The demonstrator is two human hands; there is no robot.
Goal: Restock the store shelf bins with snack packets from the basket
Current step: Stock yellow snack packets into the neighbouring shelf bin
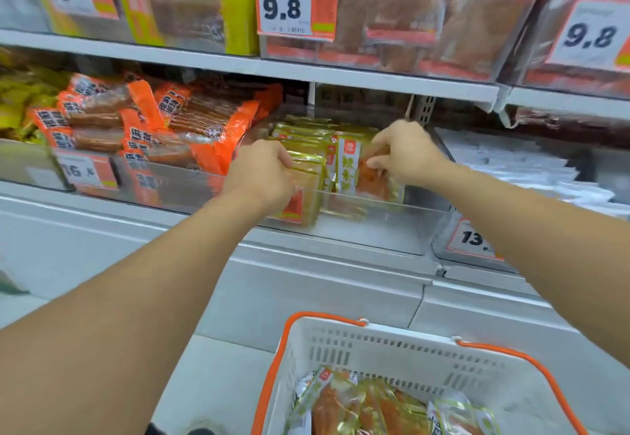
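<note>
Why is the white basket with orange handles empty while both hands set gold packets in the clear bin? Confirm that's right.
Not right: the head view shows the basket holding gold packets. The rest stands: left hand and right hand are at the clear bin.

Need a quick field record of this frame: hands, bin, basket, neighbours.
left hand: grips gold packets at the left of the stack in the clear bin
right hand: pinches a gold packet with orange contents, upright at the right of the stack
bin fill: stack sits left and middle; right part bare
basket: white, orange handles, below the shelf, more gold packets inside
left neighbour: orange packets
price tag above: 9.8
</note>
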